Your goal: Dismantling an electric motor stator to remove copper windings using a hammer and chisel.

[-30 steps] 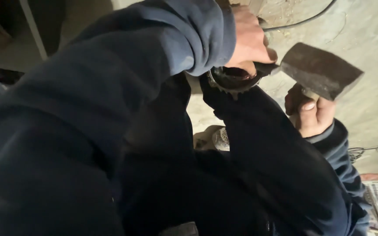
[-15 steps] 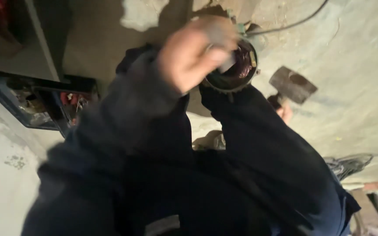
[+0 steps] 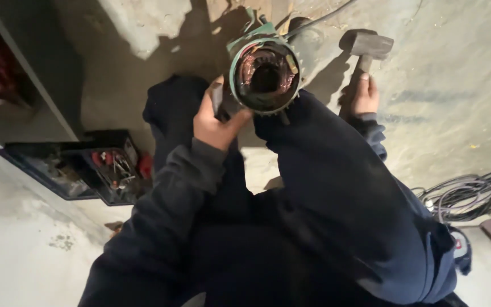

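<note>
Fingers [image 3: 218, 96] of L hand [image 3: 214, 122] grip 1 chisel [image 3: 217, 99]; R hand [image 3: 365, 94], 1 hammer [image 3: 367, 45].

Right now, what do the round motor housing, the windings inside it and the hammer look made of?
Motor housing: looks like cast metal with worn green paint and a toothed rim at its lower edge.
Windings: probably copper, going by the reddish-brown sheen of the bundled strands around the bore.
Hammer: blocky dull grey head, likely steel; the handle, in the right hand, is too dark to tell.
</note>
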